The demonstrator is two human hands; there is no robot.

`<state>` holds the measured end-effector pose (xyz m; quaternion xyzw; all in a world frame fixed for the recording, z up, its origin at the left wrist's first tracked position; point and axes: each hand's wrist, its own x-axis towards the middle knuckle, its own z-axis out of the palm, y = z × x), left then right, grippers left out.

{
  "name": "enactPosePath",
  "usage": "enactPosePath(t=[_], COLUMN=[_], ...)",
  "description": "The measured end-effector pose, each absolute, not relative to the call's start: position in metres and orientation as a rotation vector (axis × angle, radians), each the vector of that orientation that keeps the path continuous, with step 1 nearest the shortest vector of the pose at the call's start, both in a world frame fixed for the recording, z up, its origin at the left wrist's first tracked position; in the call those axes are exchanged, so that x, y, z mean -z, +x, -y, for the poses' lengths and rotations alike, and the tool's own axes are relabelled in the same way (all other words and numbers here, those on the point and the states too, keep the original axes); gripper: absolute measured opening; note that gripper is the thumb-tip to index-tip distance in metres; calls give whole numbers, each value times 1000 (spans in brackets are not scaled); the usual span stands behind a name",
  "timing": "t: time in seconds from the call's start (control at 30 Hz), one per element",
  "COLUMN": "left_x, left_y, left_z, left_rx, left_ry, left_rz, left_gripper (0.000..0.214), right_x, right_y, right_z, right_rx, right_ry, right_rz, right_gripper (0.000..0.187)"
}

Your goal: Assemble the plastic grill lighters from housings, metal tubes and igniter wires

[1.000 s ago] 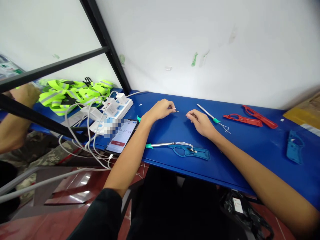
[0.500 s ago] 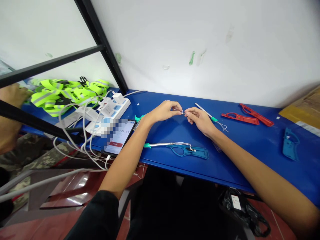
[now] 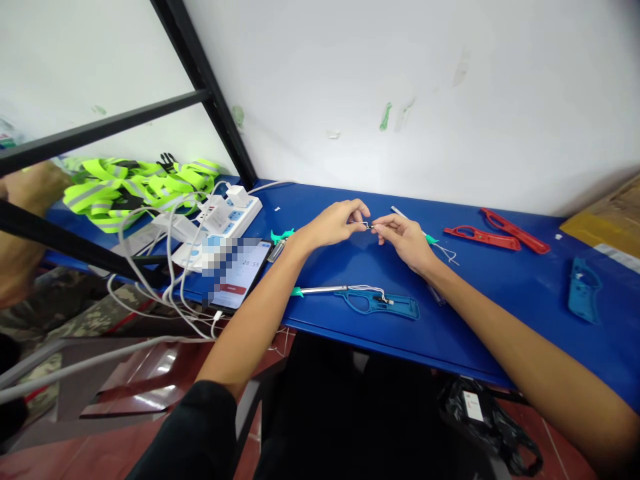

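Observation:
Over the blue table, my left hand (image 3: 339, 223) pinches a thin white wire (image 3: 365, 223). Facing it, my right hand (image 3: 404, 243) has thumb and forefinger pressed together on a tiny dark piece at the wire's end, too small to name. Nearer me lies a blue plastic handle half (image 3: 404, 307) with wires and a small part on it, beside a metal rod (image 3: 323, 290) with a green end. Behind my right hand, another rod's green fitting (image 3: 431, 239) trails white wires (image 3: 448, 253).
Red handle pieces (image 3: 483, 237) and another blue shell (image 3: 584, 292) lie to the right, near a cardboard box (image 3: 613, 213). At left are a phone (image 3: 243, 273), a power strip (image 3: 240, 217) with cables, a black frame (image 3: 213, 100), neon straps (image 3: 145, 183) and another person's hand (image 3: 37, 187).
My hands stay together at the same spot, with small finger shifts around the wire. At far left the other person's hand has moved slightly to the right.

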<state>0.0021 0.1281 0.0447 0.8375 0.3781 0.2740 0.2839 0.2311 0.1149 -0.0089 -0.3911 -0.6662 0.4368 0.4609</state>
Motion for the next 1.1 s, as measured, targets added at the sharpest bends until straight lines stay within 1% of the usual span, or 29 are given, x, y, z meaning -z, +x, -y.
enactPosePath(t=[0.2,0.37,0.47,0.57,0.67,0.77,0.83,0.9,0.93,1.03,1.07,1.1], left_x=[-43,-42,-38,-32,-27,-23,-23,-26,-29,-43,-49,-55], left_y=[8,3,-1,-5,-5,-5,-6,-7,-8,-10,-10,-10], left_z=[-127,-131,-135,-140,-143,-144,-144,-142,-140,-122,-111,-98], left_rx=[-753,-637,-577,-492,-420,-380,-374,-367,-367,-464,-543,-624], left_ry=[2280,2447,2530,2607,2656,2686,2699,2704,2704,2724,2741,2762], left_rz=[-1025,-1086,-1131,-1159,-1187,-1224,-1254,-1271,-1271,-1257,-1250,-1234], left_gripper=[18,17,14,17,20,21,19,19,23,40,41,38], right_x=[7,0,-8,-14,-18,-28,-41,-59,-69,-91,-93,-92], right_y=[233,239,249,258,252,227,209,200,201,227,241,255], right_z=[-114,-115,-118,-120,-110,-73,-33,13,35,91,106,119], right_rx=[-982,-864,-686,-459,-314,-277,-209,-123,-139,-382,-462,-469], right_ry=[-983,-1040,-1099,-1146,-1125,-1009,-805,-589,-516,-462,-493,-498], right_rz=[1711,1881,1968,2013,2112,2278,2443,2479,2438,2398,2470,2455], right_gripper=[45,44,42,39,32,25,28,29,29,34,38,41])
